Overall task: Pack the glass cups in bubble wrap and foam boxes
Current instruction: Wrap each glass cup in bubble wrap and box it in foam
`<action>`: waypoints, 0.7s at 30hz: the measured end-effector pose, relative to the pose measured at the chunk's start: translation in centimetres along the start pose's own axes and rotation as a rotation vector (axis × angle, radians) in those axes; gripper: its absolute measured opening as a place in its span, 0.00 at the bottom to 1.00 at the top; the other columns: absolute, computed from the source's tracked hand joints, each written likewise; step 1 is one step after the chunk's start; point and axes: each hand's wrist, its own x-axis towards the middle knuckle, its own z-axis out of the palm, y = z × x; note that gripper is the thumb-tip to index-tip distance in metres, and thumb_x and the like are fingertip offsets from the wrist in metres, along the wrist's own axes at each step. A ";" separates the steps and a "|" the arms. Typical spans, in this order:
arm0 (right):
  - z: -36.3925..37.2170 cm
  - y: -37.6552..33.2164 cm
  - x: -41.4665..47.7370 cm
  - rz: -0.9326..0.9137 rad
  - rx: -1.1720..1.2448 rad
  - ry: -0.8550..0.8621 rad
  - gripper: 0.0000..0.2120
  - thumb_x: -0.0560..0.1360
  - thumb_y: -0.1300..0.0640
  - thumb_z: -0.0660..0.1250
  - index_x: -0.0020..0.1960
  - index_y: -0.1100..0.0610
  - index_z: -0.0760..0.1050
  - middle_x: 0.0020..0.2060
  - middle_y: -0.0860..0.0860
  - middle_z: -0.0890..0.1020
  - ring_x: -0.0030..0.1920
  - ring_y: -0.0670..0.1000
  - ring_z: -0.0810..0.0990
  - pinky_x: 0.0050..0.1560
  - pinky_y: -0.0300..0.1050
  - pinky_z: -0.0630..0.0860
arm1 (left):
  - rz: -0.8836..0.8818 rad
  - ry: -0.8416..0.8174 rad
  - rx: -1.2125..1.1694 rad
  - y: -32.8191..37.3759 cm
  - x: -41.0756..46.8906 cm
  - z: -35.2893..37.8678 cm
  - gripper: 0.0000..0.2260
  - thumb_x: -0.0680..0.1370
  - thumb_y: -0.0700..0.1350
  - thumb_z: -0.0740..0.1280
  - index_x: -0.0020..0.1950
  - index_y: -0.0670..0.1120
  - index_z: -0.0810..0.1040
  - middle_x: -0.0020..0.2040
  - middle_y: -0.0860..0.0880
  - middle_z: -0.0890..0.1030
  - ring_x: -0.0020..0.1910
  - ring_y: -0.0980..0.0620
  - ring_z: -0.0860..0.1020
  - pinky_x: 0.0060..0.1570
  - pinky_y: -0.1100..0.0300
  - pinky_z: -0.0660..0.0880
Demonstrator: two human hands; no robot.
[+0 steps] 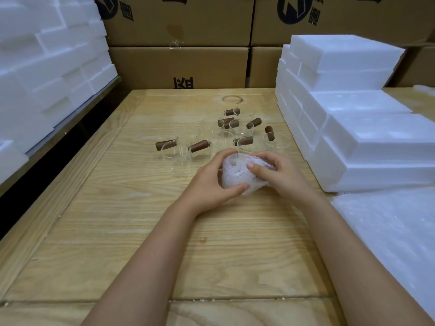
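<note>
Wrap (237, 175): contents masked by bubbles, left hand (209, 182) and right hand (280, 172) | cups (226, 137): clear walls overlap, count uncertain | foam stack (47, 67): cut by left and top edges | cartons (179, 64): print cut off at top | sheets (388, 227): run off right edge

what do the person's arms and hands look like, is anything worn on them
Both arms are bare as far as the picture shows: no sleeves. The left hand and right hand wear no gloves, and no ring, watch or bracelet shows. The nails in view look short and unpainted.
</note>
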 end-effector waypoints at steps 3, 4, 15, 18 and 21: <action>0.7 0.5 0.7 -0.027 -0.037 0.078 0.16 0.72 0.47 0.71 0.57 0.52 0.78 0.49 0.45 0.83 0.50 0.43 0.82 0.51 0.41 0.78 | -0.004 0.019 -0.023 -0.7 0.7 -0.2 0.34 0.67 0.55 0.76 0.68 0.68 0.64 0.59 0.67 0.73 0.56 0.73 0.72 0.51 0.78 0.69; 0.9 0.6 0.9 -0.037 -0.056 0.102 0.15 0.72 0.46 0.71 0.56 0.51 0.78 0.48 0.43 0.83 0.49 0.41 0.81 0.50 0.39 0.76 | -0.010 0.028 -0.032 -0.8 0.9 -0.2 0.34 0.68 0.53 0.77 0.69 0.66 0.64 0.58 0.68 0.73 0.56 0.75 0.72 0.50 0.79 0.68; -1.3 -3.4 -1.4 -0.550 -0.885 0.746 0.15 0.76 0.54 0.65 0.57 0.63 0.78 0.51 0.60 0.81 0.53 0.62 0.78 0.57 0.50 0.68 | -0.108 0.124 0.069 -1.1 1.8 0.5 0.28 0.68 0.56 0.77 0.60 0.60 0.63 0.53 0.60 0.76 0.54 0.58 0.77 0.50 0.63 0.72; -6.3 -4.2 -2.8 -0.326 -1.034 0.983 0.22 0.76 0.47 0.60 0.62 0.61 0.73 0.58 0.62 0.76 0.61 0.65 0.73 0.65 0.59 0.65 | -0.135 0.147 0.141 -0.8 1.9 0.6 0.31 0.66 0.59 0.77 0.58 0.58 0.60 0.55 0.56 0.75 0.56 0.54 0.75 0.53 0.59 0.72; -8.3 -3.6 -3.6 0.046 -1.031 0.866 0.31 0.73 0.41 0.57 0.67 0.62 0.66 0.64 0.65 0.68 0.67 0.67 0.65 0.66 0.68 0.61 | -0.165 0.136 0.132 -0.5 1.4 0.5 0.34 0.62 0.63 0.77 0.57 0.56 0.61 0.58 0.56 0.74 0.57 0.56 0.74 0.56 0.59 0.71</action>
